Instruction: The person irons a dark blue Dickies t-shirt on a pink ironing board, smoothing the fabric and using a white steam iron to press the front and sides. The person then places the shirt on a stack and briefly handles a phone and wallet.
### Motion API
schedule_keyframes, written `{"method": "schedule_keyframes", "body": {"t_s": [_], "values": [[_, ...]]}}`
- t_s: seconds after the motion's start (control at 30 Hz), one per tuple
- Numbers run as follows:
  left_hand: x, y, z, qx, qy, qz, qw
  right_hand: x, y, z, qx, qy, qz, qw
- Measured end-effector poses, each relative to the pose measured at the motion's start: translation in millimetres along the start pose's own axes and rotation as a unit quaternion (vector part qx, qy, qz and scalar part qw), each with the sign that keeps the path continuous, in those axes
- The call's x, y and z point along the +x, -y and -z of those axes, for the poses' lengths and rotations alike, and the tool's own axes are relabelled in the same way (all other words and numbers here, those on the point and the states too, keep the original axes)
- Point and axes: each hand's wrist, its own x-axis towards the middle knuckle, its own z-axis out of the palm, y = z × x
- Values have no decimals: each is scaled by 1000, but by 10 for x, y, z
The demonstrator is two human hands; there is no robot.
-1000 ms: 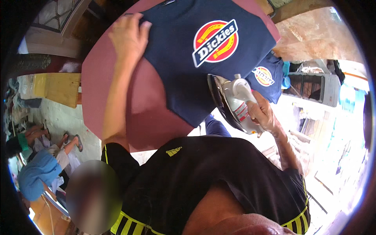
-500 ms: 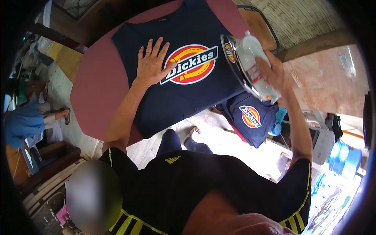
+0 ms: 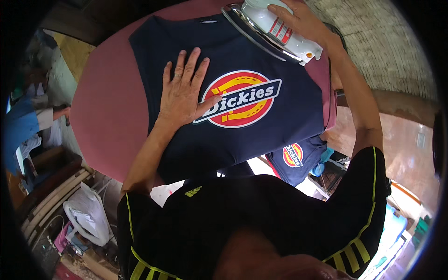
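A dark navy T-shirt (image 3: 186, 144) with a red, yellow and white printed logo lies spread over a maroon padded board (image 3: 109, 112). My left hand (image 3: 184, 91) rests flat on the shirt with fingers spread, its thumb over the left end of the print. In my right hand (image 3: 305, 21) is a clothes iron (image 3: 273, 30), white with a shiny metal base. The iron is at the far right part of the shirt, near the neckline. Whether its soleplate fully touches the cloth I cannot tell.
Below the board's right side lies another navy shirt with the same print (image 3: 296, 158). A wooden wall panel (image 3: 396, 140) stands to the right. At the left, a person in blue (image 3: 21, 123) is near a white plastic bag (image 3: 88, 212) and stacked poles (image 3: 51, 200).
The iron in my right hand has moved away from me, from the shirt's right edge to near the neckline, and tilted down toward the cloth. My left hand stays flat on the shirt.
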Motion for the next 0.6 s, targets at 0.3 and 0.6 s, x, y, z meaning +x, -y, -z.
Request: {"method": "schedule_keyframes", "body": {"t_s": [0.3,0.6], "values": [[341,674,-44,112,-109,97,983,-218,-380,111,14,83,22,996],[344,847,-82,123,-104,192,968,416,759,-95,-53,213,188,957]]}}
